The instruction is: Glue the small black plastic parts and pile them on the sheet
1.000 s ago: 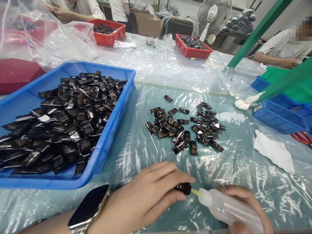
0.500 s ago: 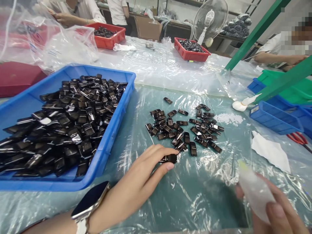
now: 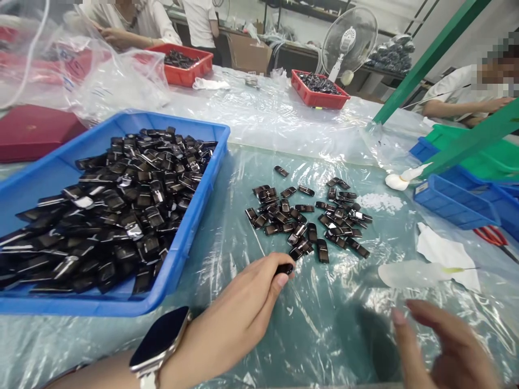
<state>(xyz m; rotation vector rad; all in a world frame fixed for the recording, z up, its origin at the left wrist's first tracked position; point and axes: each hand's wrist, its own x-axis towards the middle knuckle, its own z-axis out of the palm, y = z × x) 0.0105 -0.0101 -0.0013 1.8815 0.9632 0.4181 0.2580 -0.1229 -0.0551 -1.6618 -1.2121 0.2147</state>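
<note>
My left hand [image 3: 247, 302], with a watch on its wrist, pinches a small glossy black plastic piece [image 3: 285, 268] between thumb and fingers. Just beyond it, a loose spread of similar black pieces [image 3: 300, 210] lies on the plastic-covered green table. At the lower right my right hand [image 3: 441, 346] holds nothing, thumb and forefinger apart. A translucent squeeze bottle [image 3: 409, 274] with a yellowish tip and thin needle lies on its side just beyond that hand. Small white bits [image 3: 381, 202] form a pile to the right of the black pieces.
A blue tray [image 3: 221, 156] heaped with black pieces stands left. White paper [image 3: 438, 248], red-handled pliers [image 3: 490, 236], a white bulb-shaped item [image 3: 397, 182] and blue bins [image 3: 454, 202] sit right. Beyond are red trays [image 3: 320, 98], a fan [image 3: 348, 40], a green post [image 3: 430, 62] and people.
My right hand has let go of the squeeze bottle, which now lies on the table. My left hand still holds the black piece, now turned more end-on.
</note>
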